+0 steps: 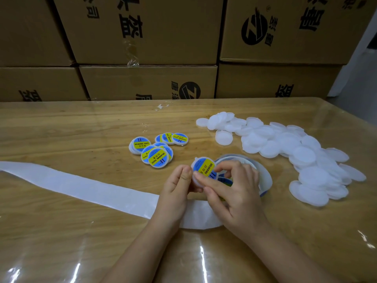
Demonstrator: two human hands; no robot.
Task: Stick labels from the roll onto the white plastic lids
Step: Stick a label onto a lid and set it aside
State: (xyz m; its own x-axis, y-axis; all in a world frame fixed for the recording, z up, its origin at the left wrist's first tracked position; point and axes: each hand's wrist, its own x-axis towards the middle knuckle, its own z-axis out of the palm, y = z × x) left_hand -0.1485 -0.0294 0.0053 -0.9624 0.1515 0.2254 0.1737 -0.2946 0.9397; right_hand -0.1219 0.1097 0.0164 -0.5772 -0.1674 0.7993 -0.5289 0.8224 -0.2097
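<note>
Low over a wooden table [61, 129], two bare forearms [142, 252] reach forward and meet just before the label roll [265, 174], the left hand [175, 184] pinching the edge of a tilted white lid [196, 183] while the right hand [234, 190], fingers curled, presses a blue-and-yellow label [204, 167] onto it.

1 head-worn wide-angle view, forward and down, close over the table [71, 127], cardboard boxes [142, 37] behind

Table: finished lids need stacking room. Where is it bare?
Bare: far left, between backing strip, cardboard boxes and labelled lids; also near-left, below the strip. Crowded: plain lid pile at right; left hand, right hand, held lid and roll mid-table.
</note>
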